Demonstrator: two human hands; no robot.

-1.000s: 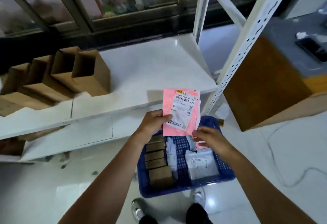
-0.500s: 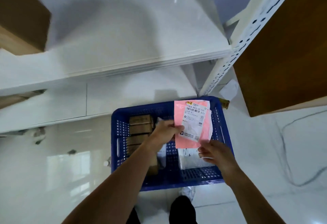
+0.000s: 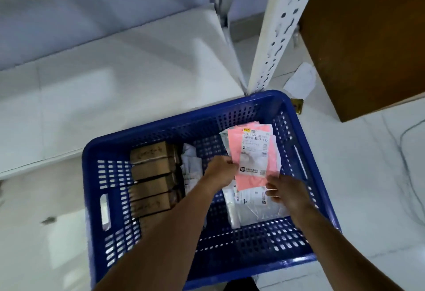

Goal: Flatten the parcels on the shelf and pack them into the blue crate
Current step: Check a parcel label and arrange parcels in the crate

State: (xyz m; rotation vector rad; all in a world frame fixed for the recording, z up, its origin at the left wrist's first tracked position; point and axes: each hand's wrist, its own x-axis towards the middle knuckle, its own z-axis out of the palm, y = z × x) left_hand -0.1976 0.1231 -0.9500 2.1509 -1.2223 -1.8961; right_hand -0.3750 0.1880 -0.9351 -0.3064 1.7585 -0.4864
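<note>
A flat pink parcel with a white shipping label is held low inside the blue crate, at its right side. My left hand pinches its left edge. My right hand grips its lower right corner. Under it lies a white mailer on the crate floor. Several flattened brown cartons stand in a row along the crate's left side, with crumpled white packets beside them.
The crate sits on a glossy white floor. The white lower shelf board and the perforated shelf post are just behind it. A brown cabinet stands at the right, with a white scrap at its foot.
Both hands have carried the pink parcel down from in front of the shelf into the crate's right side. The view has tilted down, so the cartons on the shelf are out of view.
</note>
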